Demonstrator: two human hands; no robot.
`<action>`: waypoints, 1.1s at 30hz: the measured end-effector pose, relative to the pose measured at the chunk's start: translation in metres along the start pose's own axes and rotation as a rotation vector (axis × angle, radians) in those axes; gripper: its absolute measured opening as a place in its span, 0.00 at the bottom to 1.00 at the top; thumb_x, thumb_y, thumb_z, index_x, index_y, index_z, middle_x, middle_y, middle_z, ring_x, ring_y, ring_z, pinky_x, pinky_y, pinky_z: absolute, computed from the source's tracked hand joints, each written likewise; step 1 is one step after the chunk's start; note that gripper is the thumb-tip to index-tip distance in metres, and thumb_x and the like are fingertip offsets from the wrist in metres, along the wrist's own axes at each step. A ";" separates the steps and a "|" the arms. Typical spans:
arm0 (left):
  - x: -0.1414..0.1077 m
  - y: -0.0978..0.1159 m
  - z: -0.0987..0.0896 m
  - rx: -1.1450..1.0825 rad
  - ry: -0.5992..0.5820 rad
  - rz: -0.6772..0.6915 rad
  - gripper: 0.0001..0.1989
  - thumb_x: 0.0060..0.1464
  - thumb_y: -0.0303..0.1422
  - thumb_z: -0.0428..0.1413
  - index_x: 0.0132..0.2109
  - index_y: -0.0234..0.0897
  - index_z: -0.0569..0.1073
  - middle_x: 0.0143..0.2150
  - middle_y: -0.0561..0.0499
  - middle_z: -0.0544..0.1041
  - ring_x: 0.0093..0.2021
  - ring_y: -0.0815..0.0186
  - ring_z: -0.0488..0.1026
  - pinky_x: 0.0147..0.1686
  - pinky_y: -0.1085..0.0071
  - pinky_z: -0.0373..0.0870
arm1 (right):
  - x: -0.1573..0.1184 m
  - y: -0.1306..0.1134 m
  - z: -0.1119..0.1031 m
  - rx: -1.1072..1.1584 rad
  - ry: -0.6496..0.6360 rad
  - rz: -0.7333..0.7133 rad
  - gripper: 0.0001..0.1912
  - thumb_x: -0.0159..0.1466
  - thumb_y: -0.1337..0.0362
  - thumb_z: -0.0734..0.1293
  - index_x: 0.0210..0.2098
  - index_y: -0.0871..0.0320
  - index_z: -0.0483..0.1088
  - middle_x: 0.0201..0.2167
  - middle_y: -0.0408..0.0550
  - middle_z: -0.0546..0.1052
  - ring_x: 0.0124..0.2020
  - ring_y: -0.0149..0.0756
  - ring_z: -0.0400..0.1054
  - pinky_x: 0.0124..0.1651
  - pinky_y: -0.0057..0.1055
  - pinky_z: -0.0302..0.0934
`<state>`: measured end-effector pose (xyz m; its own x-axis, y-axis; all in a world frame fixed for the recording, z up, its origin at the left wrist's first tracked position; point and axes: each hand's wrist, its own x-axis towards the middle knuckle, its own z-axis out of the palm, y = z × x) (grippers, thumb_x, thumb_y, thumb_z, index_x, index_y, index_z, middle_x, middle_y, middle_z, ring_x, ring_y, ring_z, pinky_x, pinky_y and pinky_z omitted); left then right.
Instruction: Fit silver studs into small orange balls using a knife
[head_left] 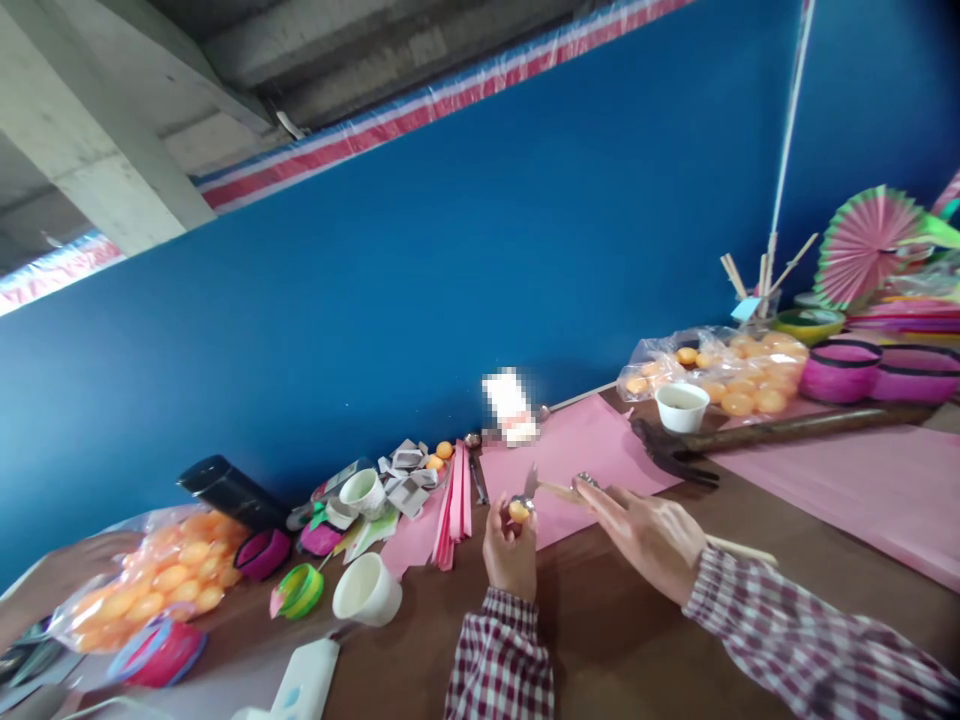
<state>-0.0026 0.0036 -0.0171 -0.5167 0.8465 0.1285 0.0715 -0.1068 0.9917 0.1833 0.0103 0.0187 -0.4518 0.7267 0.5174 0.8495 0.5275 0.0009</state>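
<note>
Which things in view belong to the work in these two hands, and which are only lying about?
Belonging to the work:
orange ball, in the left hand
wooden-handled tool, in the right hand

Apparently just lying about:
hammer
pleated fan
black cylinder

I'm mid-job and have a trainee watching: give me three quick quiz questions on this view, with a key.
1. Which hand holds the small orange ball?
2. True or false: the handle of the hammer runs off to the right of its head.
3. The pleated fan at the far right is: (A) plain blue, (B) pink edged with green, (C) black.

Key:
1. The left hand.
2. True.
3. B.
</note>
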 end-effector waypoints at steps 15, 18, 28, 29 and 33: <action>0.001 -0.002 0.000 0.036 -0.029 0.051 0.20 0.38 0.29 0.58 0.43 0.34 0.68 0.40 0.44 0.74 0.36 0.65 0.73 0.37 0.70 0.69 | 0.000 -0.006 -0.001 0.055 0.055 -0.024 0.18 0.64 0.63 0.52 0.53 0.54 0.58 0.31 0.46 0.74 0.24 0.28 0.68 0.21 0.24 0.52; 0.000 -0.001 0.001 -0.012 -0.016 0.029 0.20 0.37 0.28 0.58 0.42 0.33 0.68 0.37 0.45 0.74 0.33 0.67 0.73 0.35 0.71 0.69 | 0.000 -0.004 0.003 0.060 0.041 -0.036 0.18 0.63 0.63 0.53 0.53 0.54 0.58 0.30 0.46 0.74 0.23 0.28 0.68 0.20 0.23 0.51; -0.001 0.001 0.002 -0.020 0.021 0.031 0.21 0.38 0.27 0.58 0.44 0.33 0.68 0.40 0.44 0.75 0.33 0.67 0.73 0.33 0.72 0.70 | 0.001 0.000 -0.003 0.055 0.040 -0.036 0.19 0.63 0.63 0.54 0.54 0.54 0.57 0.29 0.44 0.74 0.22 0.26 0.67 0.21 0.23 0.52; -0.001 0.003 0.001 -0.015 0.003 0.028 0.21 0.38 0.27 0.57 0.44 0.33 0.68 0.42 0.43 0.74 0.36 0.65 0.73 0.34 0.71 0.70 | 0.001 0.000 -0.004 0.060 0.047 -0.033 0.19 0.63 0.63 0.54 0.54 0.54 0.57 0.30 0.44 0.74 0.23 0.26 0.68 0.21 0.22 0.53; -0.002 0.008 -0.002 0.084 -0.008 0.057 0.19 0.39 0.29 0.57 0.43 0.35 0.70 0.45 0.43 0.73 0.42 0.62 0.72 0.38 0.71 0.69 | 0.001 -0.004 -0.005 0.083 0.081 0.004 0.18 0.63 0.63 0.54 0.53 0.53 0.58 0.31 0.46 0.74 0.24 0.26 0.68 0.24 0.21 0.54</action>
<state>-0.0027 0.0002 -0.0091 -0.5027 0.8447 0.1840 0.1723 -0.1107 0.9788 0.1811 0.0067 0.0236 -0.4223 0.6929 0.5845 0.8244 0.5617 -0.0703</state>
